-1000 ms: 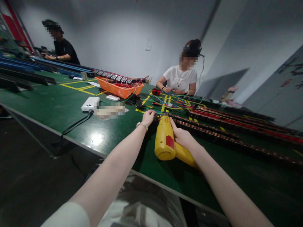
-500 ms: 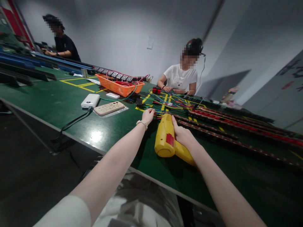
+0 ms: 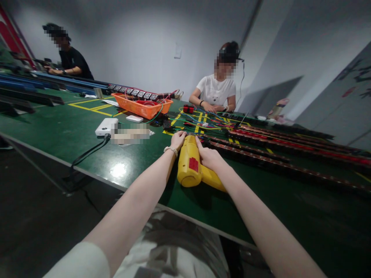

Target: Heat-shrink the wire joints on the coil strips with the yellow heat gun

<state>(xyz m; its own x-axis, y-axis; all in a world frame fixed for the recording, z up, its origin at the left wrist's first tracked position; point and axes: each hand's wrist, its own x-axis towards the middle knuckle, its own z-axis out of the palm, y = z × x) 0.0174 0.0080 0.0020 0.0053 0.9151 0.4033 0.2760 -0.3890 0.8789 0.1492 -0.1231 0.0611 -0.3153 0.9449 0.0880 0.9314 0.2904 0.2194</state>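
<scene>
Green table: we saw it reach out on all sides of the orange basket, its top marked with yellow lines.
Dark strips: they lay lengthwise, well to the right of the basket.
Co-worker in white: we saw this person seated at the table's far side, right of the basket.
Loose wires: red, yellow, green and blue, they spread just right of the basket.
Basket: it held red and dark parts.
Yellow heat gun: we had it on our side of the basket and to its right, nozzle pointing away from us.
Right hand: its fingers were wrapped around the gun's handle.
Left hand: beside the gun's front, fingers bent; the tips were blurred, so we could not tell whether they pinched anything.
White box: it sat left of the basket, nearer us, a black cable attached.
</scene>
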